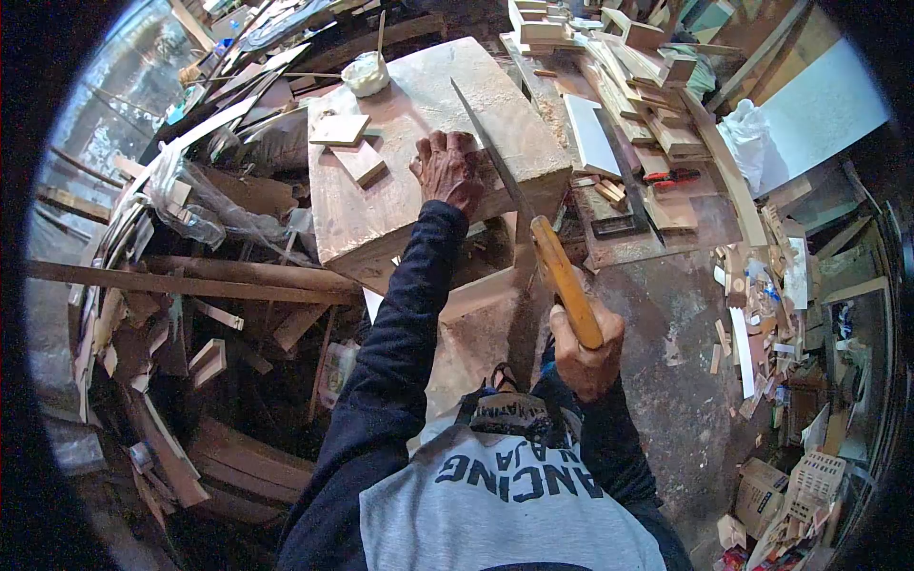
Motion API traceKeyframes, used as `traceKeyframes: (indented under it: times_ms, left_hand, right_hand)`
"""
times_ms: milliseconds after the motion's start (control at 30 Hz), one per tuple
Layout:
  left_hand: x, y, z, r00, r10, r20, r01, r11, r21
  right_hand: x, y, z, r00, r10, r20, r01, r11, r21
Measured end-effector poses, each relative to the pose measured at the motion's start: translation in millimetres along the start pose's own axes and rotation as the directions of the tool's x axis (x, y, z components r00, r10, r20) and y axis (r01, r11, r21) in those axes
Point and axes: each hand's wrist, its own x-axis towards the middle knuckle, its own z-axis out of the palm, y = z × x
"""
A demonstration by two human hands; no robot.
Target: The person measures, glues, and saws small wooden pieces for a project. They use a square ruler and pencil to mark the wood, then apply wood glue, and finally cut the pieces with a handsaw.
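head view: right hand (587, 350) fingers wrapped around saw (533, 217); left hand (447, 171) spread on block (400, 190).

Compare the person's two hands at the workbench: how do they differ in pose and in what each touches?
The left hand lies flat, fingers spread, pressing on the wooden block; the right hand is closed round the saw handle. The left is stretched far forward, the right drawn near the body. Both are bare.

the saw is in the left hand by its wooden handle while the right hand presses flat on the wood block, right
Not quite: the hands are swapped. In the head view the right hand grips the saw by its wooden handle, while the left hand presses flat on the wood block.
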Motion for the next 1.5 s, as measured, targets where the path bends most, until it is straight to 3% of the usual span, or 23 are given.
traceKeyframes:
  times_ms: [100,233,267,367,400,500,600,733,833,967,1033,1100,1133,1233,1367,1500]
  left_hand:
    - [0.6,7.6,-4.3,0.999,-0.045,0.016,0.046,0.995,-0.084]
    - [0.1,4.0,0.7,0.999,-0.034,-0.01,0.034,0.999,-0.029]
    - [0.0,5.8,-3.2,0.999,-0.041,0.001,0.041,0.999,-0.029]
    - [0.4,6.9,-4.5,0.999,-0.036,-0.012,0.035,0.998,-0.052]
    - [-0.1,6.8,-4.7,0.999,-0.028,-0.023,0.027,0.998,-0.062]
    - [-0.2,8.4,-8.5,1.0,-0.028,0.006,0.028,0.996,-0.09]
    - [1.3,8.2,-5.9,1.0,-0.021,-0.019,0.019,0.995,-0.097]
    - [1.6,14.7,-10.5,0.999,-0.045,0.005,0.045,0.997,-0.058]
    - [-0.8,11.6,-7.8,0.999,-0.046,0.001,0.046,0.997,-0.054]
    - [0.0,9.6,-4.6,0.999,-0.028,-0.021,0.027,0.999,-0.042]
    - [3.7,13.0,-7.8,1.0,-0.021,-0.011,0.021,1.0,-0.022]
    - [-1.6,17.4,-16.8,0.999,-0.027,0.019,0.027,1.0,0.0]
    - [0.9,17.1,-13.0,1.0,-0.025,0.0,0.025,1.0,-0.002]
    - [-3.3,11.6,-3.7,0.999,-0.026,-0.023,0.026,1.0,0.001]
    - [5.0,10.7,-5.4,1.0,-0.029,0.006,0.029,1.0,0.003]
    - [4.2,15.7,-7.4,0.999,-0.045,-0.006,0.045,0.999,-0.001]
  right_hand:
    - [-3.1,-4.2,-4.2,0.999,0.024,0.043,-0.022,0.999,-0.046]
    - [-28.1,-2.3,-22.0,0.996,0.025,0.085,-0.013,0.99,-0.141]
    - [-38.3,7.3,-27.1,0.994,-0.068,0.085,0.083,0.978,-0.192]
    - [-56.4,-13.0,-40.9,0.997,0.057,0.042,-0.053,0.994,-0.097]
    - [-54.9,-15.1,-38.7,1.0,0.004,0.019,-0.002,0.991,-0.13]
    - [-23.8,-16.0,-24.0,0.989,0.09,0.117,-0.077,0.991,-0.111]
    - [4.4,3.7,-1.3,0.991,0.062,0.115,-0.047,0.99,-0.13]
    - [-35.4,-14.9,-27.3,0.996,0.069,0.058,-0.064,0.994,-0.091]
    - [-52.7,-9.5,-40.0,0.999,-0.034,0.025,0.035,0.998,-0.056]
    - [11.6,-17.8,-6.2,0.989,0.035,0.143,-0.028,0.998,-0.05]
    - [4.9,-8.9,-12.7,0.983,0.118,0.137,-0.096,0.983,-0.159]
    - [-25.6,-19.6,-27.3,0.998,0.042,0.049,-0.038,0.996,-0.083]
    - [-44.5,-22.8,-36.6,0.989,0.146,0.022,-0.145,0.989,-0.039]
    - [-33.6,-13.1,-38.1,0.994,-0.024,0.103,0.035,0.994,-0.106]
    - [19.2,-5.5,0.5,0.996,0.043,0.08,-0.043,0.999,0.005]
    - [-27.5,-7.7,-21.1,1.0,-0.017,0.009,0.018,0.998,-0.061]
